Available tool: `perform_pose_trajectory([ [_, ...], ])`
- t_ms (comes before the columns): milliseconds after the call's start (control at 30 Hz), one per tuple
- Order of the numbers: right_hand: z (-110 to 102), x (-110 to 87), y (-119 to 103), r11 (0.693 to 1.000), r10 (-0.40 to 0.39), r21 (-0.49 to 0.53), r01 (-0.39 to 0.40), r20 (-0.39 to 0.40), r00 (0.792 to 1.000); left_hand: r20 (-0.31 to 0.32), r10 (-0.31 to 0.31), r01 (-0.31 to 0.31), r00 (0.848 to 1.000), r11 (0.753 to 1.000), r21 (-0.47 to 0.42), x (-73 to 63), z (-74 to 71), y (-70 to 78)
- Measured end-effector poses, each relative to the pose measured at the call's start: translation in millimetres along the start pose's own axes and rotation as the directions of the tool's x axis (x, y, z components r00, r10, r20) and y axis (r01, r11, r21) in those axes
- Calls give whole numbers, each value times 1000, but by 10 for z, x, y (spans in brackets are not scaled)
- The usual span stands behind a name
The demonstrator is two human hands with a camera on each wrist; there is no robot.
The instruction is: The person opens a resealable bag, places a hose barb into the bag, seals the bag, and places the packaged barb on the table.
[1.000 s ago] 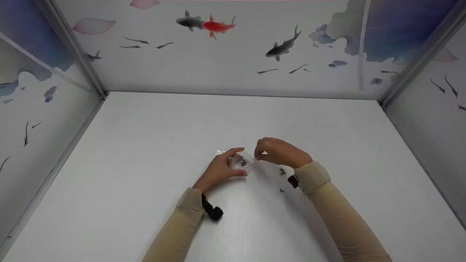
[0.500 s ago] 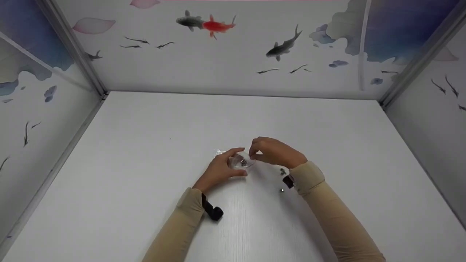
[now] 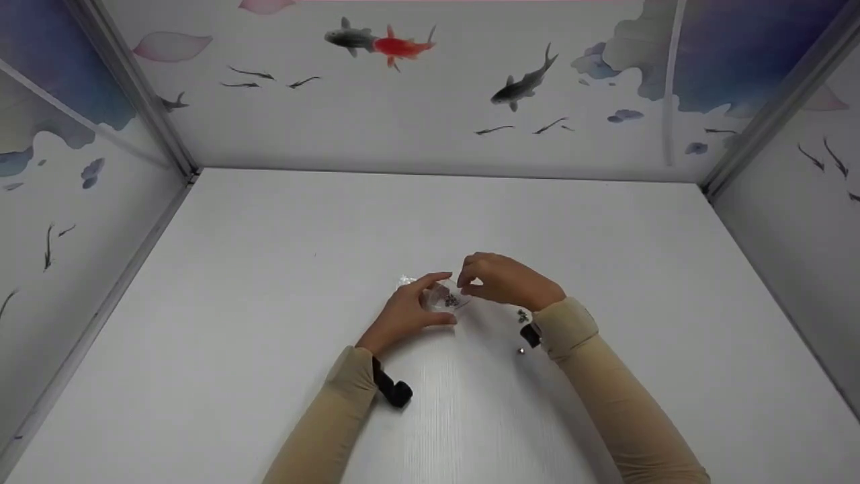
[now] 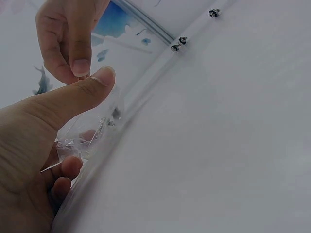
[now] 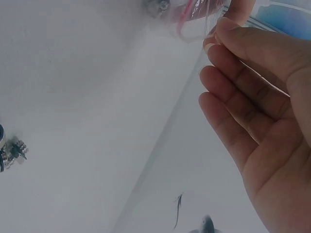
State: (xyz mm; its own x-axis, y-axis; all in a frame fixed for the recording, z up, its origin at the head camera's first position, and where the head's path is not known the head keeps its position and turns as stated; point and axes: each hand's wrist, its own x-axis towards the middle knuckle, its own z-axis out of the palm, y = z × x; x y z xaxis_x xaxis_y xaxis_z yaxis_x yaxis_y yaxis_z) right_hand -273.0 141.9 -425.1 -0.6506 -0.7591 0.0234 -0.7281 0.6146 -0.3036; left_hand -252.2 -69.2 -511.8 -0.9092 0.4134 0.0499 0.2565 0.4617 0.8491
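A small clear plastic bag (image 3: 440, 296) lies on the white table, with several small metal screw-like parts (image 3: 451, 301) inside. My left hand (image 3: 401, 311) curves around the bag from the left, thumb on the near side and fingers on the far side. In the left wrist view, crinkled film of the bag (image 4: 73, 141) shows between that thumb and the curled fingers. At the bag's right end, my right hand (image 3: 510, 279) pinches its edge between thumb and index finger. The right wrist view shows a red line on the bag (image 5: 187, 19); its opening is partly hidden.
A little cluster of metal parts (image 3: 523, 316) lies beside the right wrist, and a single metal part (image 3: 521, 351) sits nearer the front. Black wrist cameras (image 3: 398, 394) protrude from both sleeves. Printed panels (image 3: 430, 121) enclose the table at the back and sides.
The right hand has shifted slightly left, closer over the bag's end. The parts inside the bag look slightly more spread. My left hand stays in place.
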Motion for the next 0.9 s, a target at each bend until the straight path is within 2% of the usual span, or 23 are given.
perform_pose_trajectory([
  [600,-42,-126,74,998,54,11,-55,44,998,-7,14,-14,1000,1000,2,21,-1,-15],
  [900,-63,-257,152,990,135,19,-138,98,986,-15,25,-25,1000,1000,9,7,-3,-13],
])
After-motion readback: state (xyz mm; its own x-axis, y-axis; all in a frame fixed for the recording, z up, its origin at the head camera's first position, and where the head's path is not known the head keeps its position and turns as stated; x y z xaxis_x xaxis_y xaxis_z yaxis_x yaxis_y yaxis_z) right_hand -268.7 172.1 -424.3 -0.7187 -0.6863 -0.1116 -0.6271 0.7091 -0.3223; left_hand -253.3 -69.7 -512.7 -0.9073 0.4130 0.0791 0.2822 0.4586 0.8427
